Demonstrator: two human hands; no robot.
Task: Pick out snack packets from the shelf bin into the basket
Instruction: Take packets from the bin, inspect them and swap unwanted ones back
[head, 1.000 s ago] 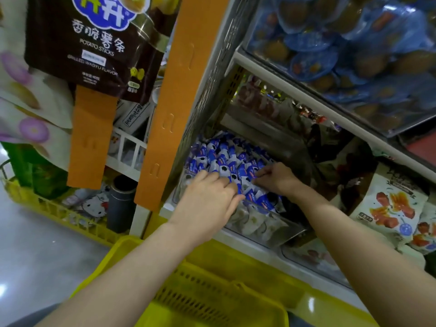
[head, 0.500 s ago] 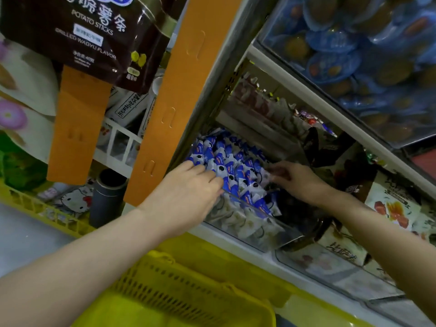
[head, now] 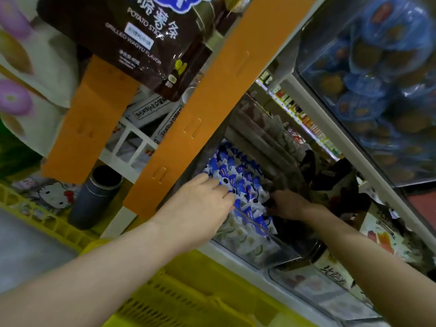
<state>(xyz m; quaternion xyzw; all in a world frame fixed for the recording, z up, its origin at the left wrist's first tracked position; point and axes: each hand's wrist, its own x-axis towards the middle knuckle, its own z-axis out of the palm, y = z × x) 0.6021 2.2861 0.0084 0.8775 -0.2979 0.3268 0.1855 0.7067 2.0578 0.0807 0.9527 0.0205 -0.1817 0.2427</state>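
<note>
Blue-and-white snack packets (head: 238, 182) stand packed in a clear shelf bin (head: 280, 253) on the lower shelf. My left hand (head: 200, 208) reaches in from the left, its fingers lying over the near packets with the tips among them. At the right end of the packet row, my right hand (head: 289, 204) is deep in the bin. Its fingers bend down into shadow, and I cannot make out whether they hold a packet. The yellow basket (head: 188, 293) sits just below the shelf, under my left forearm.
An orange upright strip (head: 188, 128) borders the bin on the left. A dark potato-stick bag (head: 132, 36) hangs overhead. Blue snack tubs (head: 377, 86) fill the shelf above. More snack bags (head: 382, 237) lie right of the bin, and a yellow crate (head: 47, 223) holds goods at left.
The view has tilted and moved closer. My right hand has dropped lower into the bin's right side. My left hand has stayed on the packets.
</note>
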